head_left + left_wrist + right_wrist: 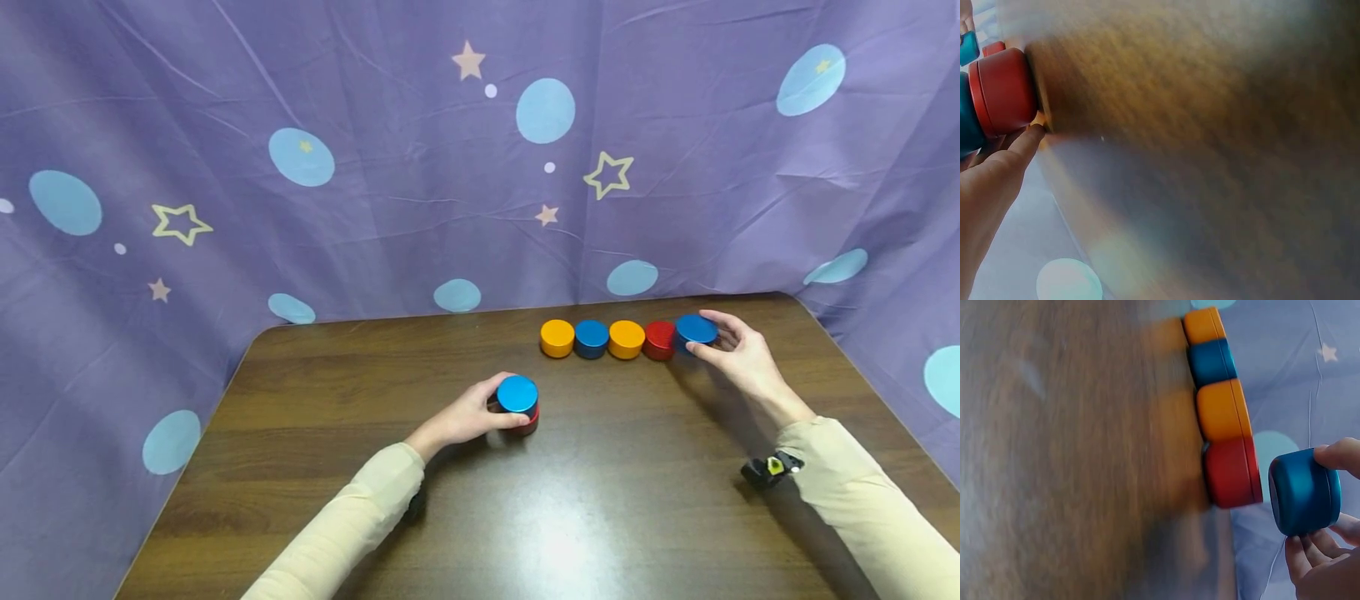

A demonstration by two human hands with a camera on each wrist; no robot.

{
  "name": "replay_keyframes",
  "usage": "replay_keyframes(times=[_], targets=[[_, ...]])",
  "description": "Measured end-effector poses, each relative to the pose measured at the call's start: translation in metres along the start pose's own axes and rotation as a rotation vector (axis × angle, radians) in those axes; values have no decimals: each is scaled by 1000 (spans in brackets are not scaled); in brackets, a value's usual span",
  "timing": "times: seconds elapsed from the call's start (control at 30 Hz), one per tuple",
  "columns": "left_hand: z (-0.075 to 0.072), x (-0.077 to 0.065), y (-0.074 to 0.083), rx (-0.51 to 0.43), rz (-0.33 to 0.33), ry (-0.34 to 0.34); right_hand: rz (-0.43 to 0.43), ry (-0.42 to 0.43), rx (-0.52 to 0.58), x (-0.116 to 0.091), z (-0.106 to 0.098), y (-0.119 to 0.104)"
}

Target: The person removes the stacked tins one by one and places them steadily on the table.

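My left hand [468, 412] grips a stack of two round lidded tins, with thumb and fingers on opposite sides. The blue tin [517, 393] sits on top of the red tin [532, 422]. In the left wrist view, fingers touch the side of the red tin [1010, 90], whose base is close to the tabletop. Farther right, my right hand [750, 362] pinches another blue tin [696, 329] between thumb and fingers. The right wrist view shows this blue tin [1304, 494] raised off the table, just beyond the red tin [1232, 472] that ends a row.
Along the back of the brown wooden table [337, 375], the row runs from an orange tin [557, 339] through a blue tin [592, 339] and a second orange tin [626, 340] to the red one. A purple patterned curtain [375, 225] hangs behind the table's back edge.
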State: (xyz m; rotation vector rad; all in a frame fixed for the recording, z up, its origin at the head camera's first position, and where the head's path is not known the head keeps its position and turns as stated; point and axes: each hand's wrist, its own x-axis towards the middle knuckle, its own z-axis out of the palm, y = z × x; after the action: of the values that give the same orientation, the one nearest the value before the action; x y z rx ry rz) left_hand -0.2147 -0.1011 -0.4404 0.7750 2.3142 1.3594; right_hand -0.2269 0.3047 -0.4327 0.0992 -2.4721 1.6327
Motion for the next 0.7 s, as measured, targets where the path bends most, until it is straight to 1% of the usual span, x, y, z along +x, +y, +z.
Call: replay_keyframes(times=[0.17, 0.4, 0.57, 0.6, 0.63, 0.7], targets=[[-1, -1, -1, -8, 8, 3, 38, 33, -4, 2, -6, 8], [0, -1, -1, -14, 8, 4, 62, 30, -33, 6, -7, 21], [-4, -8, 26, -23, 0, -11, 64, 29, -40, 8, -3, 30], [-4, -9, 28, -26, -8, -16, 65, 25, -40, 9, -3, 31], [-5, -9, 29, -28, -12, -20, 69, 17, -40, 9, -2, 32], [-4, -6, 20, -31, -22, -21, 78, 3, -37, 11, -1, 34]])
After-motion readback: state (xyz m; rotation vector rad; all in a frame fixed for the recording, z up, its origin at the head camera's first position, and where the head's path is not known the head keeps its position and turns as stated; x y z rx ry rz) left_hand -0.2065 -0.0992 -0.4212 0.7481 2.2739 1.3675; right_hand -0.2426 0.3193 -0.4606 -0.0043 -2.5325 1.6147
